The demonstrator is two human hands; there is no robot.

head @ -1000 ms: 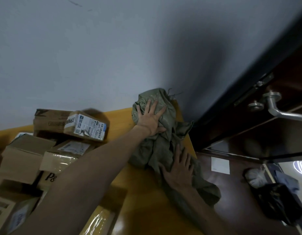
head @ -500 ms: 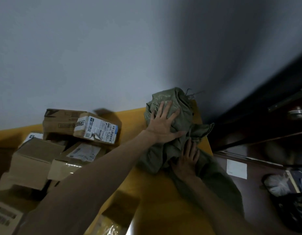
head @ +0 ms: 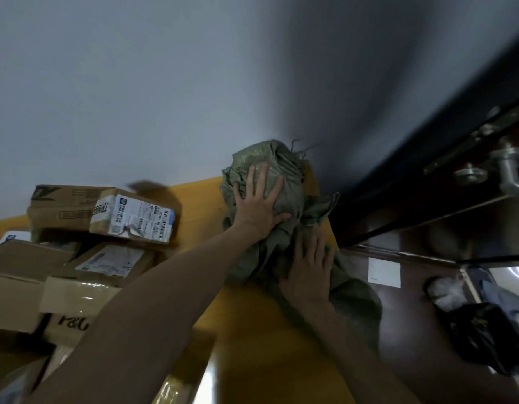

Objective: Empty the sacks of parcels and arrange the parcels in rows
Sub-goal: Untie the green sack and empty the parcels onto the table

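Observation:
A crumpled grey-green woven sack is bunched in the far right corner of the yellow table, against the wall. My left hand presses flat on its upper part with the fingers spread. My right hand lies flat on the lower folds, fingers straight. A tail of the sack hangs over the table's right edge. Cardboard parcels are piled at the left: one with a white shipping label lies on top, and others are stacked below it.
A grey wall stands right behind the table. To the right is a dark door with a metal handle. On the dark floor lie a white paper and a black bag.
Both hands stay flat on the sack, pushing it into the corner; the left has slid slightly up it. The view has swung left and back right.

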